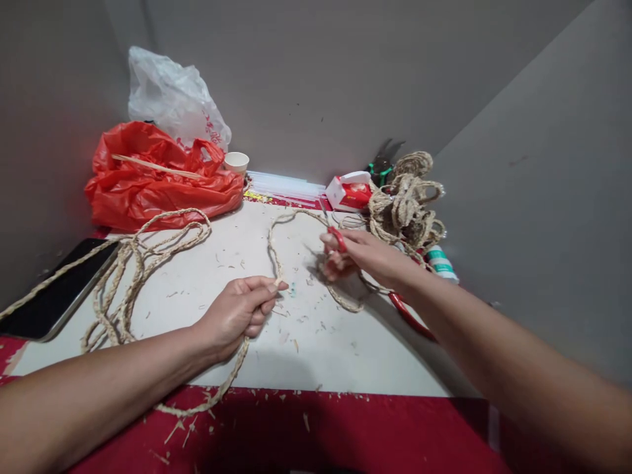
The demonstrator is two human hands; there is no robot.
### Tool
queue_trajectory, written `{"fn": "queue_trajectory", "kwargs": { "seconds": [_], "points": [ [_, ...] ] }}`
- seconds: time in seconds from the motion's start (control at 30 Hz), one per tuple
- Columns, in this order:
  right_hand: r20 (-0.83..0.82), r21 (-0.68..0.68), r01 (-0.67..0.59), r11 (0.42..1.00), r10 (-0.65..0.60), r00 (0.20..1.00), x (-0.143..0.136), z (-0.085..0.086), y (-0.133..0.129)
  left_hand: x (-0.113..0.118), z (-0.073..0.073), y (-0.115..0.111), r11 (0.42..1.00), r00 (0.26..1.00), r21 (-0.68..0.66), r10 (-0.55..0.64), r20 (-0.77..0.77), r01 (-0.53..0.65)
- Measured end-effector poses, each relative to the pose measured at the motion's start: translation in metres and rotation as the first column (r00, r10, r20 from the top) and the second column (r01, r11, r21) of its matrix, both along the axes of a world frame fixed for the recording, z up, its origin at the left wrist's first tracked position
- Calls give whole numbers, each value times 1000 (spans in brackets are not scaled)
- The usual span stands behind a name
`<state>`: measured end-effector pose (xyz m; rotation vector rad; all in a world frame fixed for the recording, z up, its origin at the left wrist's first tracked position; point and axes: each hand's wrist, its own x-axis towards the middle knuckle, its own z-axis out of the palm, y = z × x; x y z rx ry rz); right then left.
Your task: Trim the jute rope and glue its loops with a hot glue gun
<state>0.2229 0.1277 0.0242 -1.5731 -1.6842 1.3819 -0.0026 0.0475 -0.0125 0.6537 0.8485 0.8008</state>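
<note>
My left hand [241, 309] is closed in a pinch on a braided straw rope [273, 247] over the white board. From the pinch the rope arcs up and over toward my right hand, and its other end drops below my left wrist. My right hand [348, 253] is closed around red-handled scissors [338, 238]; a thin blade points away, and the fingers are slightly blurred. Under that hand a length of the rope curves on the board. Several loose loops of braided rope [131, 263] lie left of my left hand.
A dark tablet-like device [54, 289] lies at left. Behind are a red plastic bag [158, 178], a white bag [172, 92], a paper cup [237, 162] and a tissue pack [349, 191]. Bundled rope [409, 201], a white-green roll [442, 263] and a red curved handle [411, 319] are at right.
</note>
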Motion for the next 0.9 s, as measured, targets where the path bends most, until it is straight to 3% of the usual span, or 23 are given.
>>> {"fn": "queue_trajectory", "kwargs": {
  "seconds": [0.13,0.23,0.33,0.63,0.9],
  "points": [
    [194,189,-193,963,156,968,29,-4,-38,0,0,-1,1000,1000,15,-10,-9,10],
    [448,329,-402,855,233,863,27,-2,-69,1,0,-1,1000,1000,22,-20,-22,21],
    [625,359,-523,773,217,750,16,-3,-87,1,-1,-1,999,999,40,-29,-42,31],
    [736,395,-589,705,141,662,2,-26,-80,3,-5,-3,994,991,84,-52,-123,63],
    [743,436,-621,651,128,657,6,-26,-82,6,-3,-3,995,985,91,-36,-166,51]
  ]
}}
